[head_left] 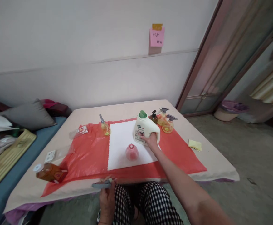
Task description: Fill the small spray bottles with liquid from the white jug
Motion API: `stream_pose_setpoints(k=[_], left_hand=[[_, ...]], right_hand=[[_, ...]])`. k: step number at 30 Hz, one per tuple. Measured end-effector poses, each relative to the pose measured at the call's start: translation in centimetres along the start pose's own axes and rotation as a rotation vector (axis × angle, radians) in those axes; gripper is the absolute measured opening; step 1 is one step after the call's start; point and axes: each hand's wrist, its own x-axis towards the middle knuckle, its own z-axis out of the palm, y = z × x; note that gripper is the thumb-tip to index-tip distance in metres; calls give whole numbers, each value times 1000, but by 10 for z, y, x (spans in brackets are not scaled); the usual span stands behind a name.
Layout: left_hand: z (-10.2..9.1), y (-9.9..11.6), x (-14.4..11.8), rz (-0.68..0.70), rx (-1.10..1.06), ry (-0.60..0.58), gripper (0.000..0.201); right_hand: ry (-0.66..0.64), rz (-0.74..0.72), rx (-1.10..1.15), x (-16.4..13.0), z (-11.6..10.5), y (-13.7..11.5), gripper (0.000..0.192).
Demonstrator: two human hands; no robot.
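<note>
My right hand [151, 140] is closed around the handle of a white detergent jug [138, 129] with a green spout, held nearly upright over the white sheet [119, 140]. Whether its base touches the sheet I cannot tell. In front of it stands a round, clear pink bottle [132, 152] with an uncovered neck. Low by my knee, my left hand [107, 198] grips a grey spray trigger head [102, 185]. Behind the jug are a dark pump bottle [153, 117] and two yellowish spray bottles [167, 126]. Another spray bottle [105, 128] stands left of the sheet.
Red plastic film [89, 153] lies under the white sheet on the cloth-covered table [216, 159]. A large amber bottle [49, 172] lies on its side at the left. Clear packaging [76, 132] sits behind it, and yellow sticky notes [194, 145] lie at the right.
</note>
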Motion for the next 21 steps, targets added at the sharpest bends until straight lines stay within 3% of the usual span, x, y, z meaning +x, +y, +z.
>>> stream_pose_setpoints(k=[3,8,14,21], left_hand=[[1,-1,-1,-20,-46,-55,56],[4,-4,-1,-31,-96,-72,52],[4,-6,-2,-1,-51,-53,52],[-1,1,-5,35,-14,-49,46]], right_hand=[[-84,17,-10,14,-2,-10,59],[-152,-8,-171,-2,-36,-26,58],[-265,-64,-559,-30,-92,-47,51],[-302,-272,-952,-52,-124,-66,50]])
